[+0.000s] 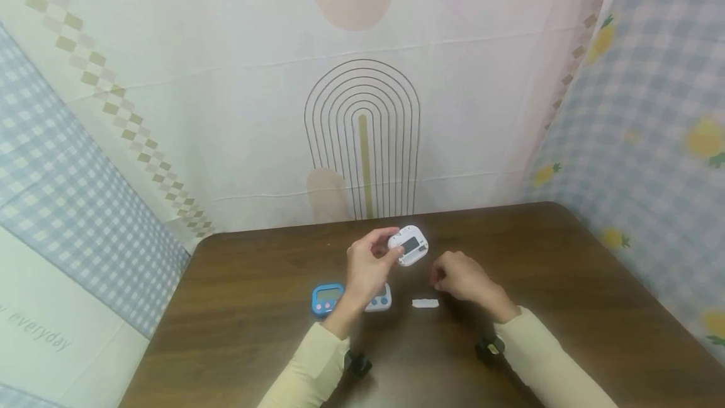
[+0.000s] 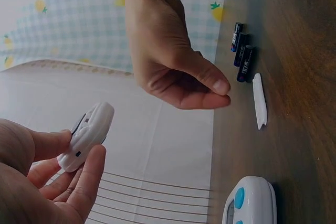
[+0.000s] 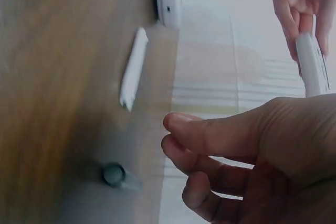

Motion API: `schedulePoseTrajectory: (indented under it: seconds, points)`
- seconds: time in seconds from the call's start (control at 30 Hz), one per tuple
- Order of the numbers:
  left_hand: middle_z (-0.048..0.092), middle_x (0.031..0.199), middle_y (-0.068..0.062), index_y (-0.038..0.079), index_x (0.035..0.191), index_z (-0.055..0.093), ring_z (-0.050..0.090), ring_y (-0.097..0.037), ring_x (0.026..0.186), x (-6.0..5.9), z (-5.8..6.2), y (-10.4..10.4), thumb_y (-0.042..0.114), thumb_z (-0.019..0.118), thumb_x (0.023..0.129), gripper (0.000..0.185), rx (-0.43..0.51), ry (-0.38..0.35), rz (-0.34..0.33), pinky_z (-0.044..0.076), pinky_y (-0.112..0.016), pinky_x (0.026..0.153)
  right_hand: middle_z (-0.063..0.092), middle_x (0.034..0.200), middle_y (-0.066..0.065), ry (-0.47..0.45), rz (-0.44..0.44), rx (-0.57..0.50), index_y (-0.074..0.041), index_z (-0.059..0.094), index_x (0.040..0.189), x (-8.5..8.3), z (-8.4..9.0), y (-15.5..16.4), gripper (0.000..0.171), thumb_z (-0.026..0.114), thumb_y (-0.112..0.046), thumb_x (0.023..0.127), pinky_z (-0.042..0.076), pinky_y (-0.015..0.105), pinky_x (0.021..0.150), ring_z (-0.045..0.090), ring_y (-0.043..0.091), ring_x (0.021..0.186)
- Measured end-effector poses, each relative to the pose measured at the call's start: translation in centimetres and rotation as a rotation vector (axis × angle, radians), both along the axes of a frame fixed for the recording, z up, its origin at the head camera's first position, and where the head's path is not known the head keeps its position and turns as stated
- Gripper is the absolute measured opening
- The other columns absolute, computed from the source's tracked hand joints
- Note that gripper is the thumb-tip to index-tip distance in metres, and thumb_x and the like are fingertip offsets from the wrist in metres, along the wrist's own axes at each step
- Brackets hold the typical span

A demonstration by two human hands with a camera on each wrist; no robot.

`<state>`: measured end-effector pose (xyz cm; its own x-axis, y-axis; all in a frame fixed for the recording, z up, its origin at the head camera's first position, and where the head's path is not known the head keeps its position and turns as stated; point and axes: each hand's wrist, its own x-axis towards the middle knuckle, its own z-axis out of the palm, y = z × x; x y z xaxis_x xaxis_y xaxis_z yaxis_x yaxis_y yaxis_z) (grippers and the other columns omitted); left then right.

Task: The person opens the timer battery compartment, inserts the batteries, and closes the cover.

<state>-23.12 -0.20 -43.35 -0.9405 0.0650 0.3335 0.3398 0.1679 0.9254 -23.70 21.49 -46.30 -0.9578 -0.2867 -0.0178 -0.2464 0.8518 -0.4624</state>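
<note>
Left hand (image 1: 365, 264) grasping white timer (image 1: 409, 245), lifted off the desk (image 1: 238, 307). Right hand (image 1: 461, 277) loosely curled, holding nothing; batteries (image 2: 242, 51) just beyond it, lying lengthwise away.

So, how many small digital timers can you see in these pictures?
3: a white timer held up by the left hand, a blue-cased timer on the brown wooden table, a white blue-buttoned timer partly hidden behind that hand.
</note>
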Motion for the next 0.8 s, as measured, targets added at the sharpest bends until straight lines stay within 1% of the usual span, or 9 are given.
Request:
schedulePoseTrajectory:
  seconds: [0.07, 0.23, 0.37, 0.47, 0.57, 0.63, 0.7, 0.8]
  points:
    - [0.079, 0.111, -0.016, 0.007, 0.119, 0.078, 0.075, -0.023, 0.083, 0.03, 0.01, -0.02, 0.000, 0.081, 0.089, 0.031, 0.006, 0.009, -0.001, 0.066, -0.032, 0.063, 0.068, 0.075, -0.004, 0.009, 0.004, 0.020, -0.014, 0.076, 0.078, -0.12, 0.20, 0.42, 0.017, 0.080, 0.001, 0.084, 0.053, 0.032, 0.062, 0.059, 0.015, 0.069]
    - [0.079, 0.112, -0.017, 0.006, 0.119, 0.078, 0.076, -0.025, 0.084, 0.05, 0.01, 0.00, -0.001, 0.081, 0.089, 0.031, 0.011, 0.010, -0.007, 0.065, -0.026, 0.063, 0.068, 0.075, -0.004, 0.017, -0.025, 0.093, -0.015, 0.075, 0.078, -0.11, 0.53, 1.05, 0.016, 0.083, -0.002, 0.083, 0.053, 0.035, 0.061, 0.060, 0.016, 0.069]
    - [0.079, 0.112, -0.016, 0.005, 0.119, 0.077, 0.076, -0.025, 0.084, 0.06, -0.04, -0.02, 0.000, 0.081, 0.089, 0.031, 0.003, 0.007, -0.008, 0.064, -0.025, 0.064, 0.069, 0.076, -0.004, 0.031, -0.052, 0.142, -0.016, 0.074, 0.077, 0.09, 0.75, 1.11, 0.017, 0.084, -0.003, 0.081, 0.054, 0.036, 0.059, 0.061, 0.016, 0.069]
    - [0.078, 0.113, -0.016, 0.006, 0.119, 0.077, 0.075, -0.025, 0.084, 0.09, -0.03, -0.05, -0.001, 0.081, 0.089, 0.031, 0.003, 0.000, -0.005, 0.066, -0.030, 0.065, 0.069, 0.075, -0.003, 0.032, -0.064, 0.155, -0.016, 0.073, 0.077, 0.18, 0.89, 1.09, 0.017, 0.085, -0.003, 0.080, 0.053, 0.036, 0.057, 0.061, 0.016, 0.067]
    - [0.079, 0.113, -0.016, 0.007, 0.119, 0.078, 0.076, -0.025, 0.084, 0.11, 0.03, -0.07, 0.000, 0.081, 0.089, 0.031, -0.001, -0.002, 0.000, 0.066, -0.031, 0.065, 0.068, 0.074, -0.002, 0.015, -0.079, 0.161, -0.015, 0.072, 0.076, 0.23, 0.92, 1.12, 0.019, 0.086, -0.003, 0.079, 0.053, 0.036, 0.056, 0.061, 0.017, 0.066]
    - [0.079, 0.112, -0.015, 0.007, 0.118, 0.078, 0.075, -0.024, 0.084, 0.08, 0.03, -0.08, 0.000, 0.081, 0.089, 0.031, 0.000, 0.002, 0.003, 0.066, -0.030, 0.065, 0.068, 0.074, -0.001, 0.010, -0.085, 0.162, -0.014, 0.071, 0.075, 0.27, 0.96, 1.11, 0.019, 0.086, -0.002, 0.079, 0.053, 0.036, 0.056, 0.060, 0.018, 0.066]
    - [0.079, 0.112, -0.015, 0.008, 0.118, 0.078, 0.075, -0.023, 0.084, 0.02, -0.01, -0.08, 0.001, 0.081, 0.089, 0.030, -0.001, 0.007, 0.003, 0.064, -0.026, 0.064, 0.067, 0.073, 0.000, 0.004, -0.095, 0.168, -0.014, 0.071, 0.075, 0.30, 0.93, 1.10, 0.020, 0.086, -0.001, 0.079, 0.054, 0.036, 0.056, 0.061, 0.019, 0.066]
    - [0.079, 0.112, -0.015, 0.008, 0.118, 0.078, 0.075, -0.022, 0.084, -0.03, -0.07, -0.12, 0.001, 0.082, 0.089, 0.030, 0.003, 0.006, 0.001, 0.065, -0.027, 0.064, 0.067, 0.073, 0.002, -0.008, -0.101, 0.174, -0.012, 0.071, 0.075, 0.32, 0.85, 1.05, 0.020, 0.087, 0.000, 0.078, 0.054, 0.037, 0.056, 0.060, 0.020, 0.066]
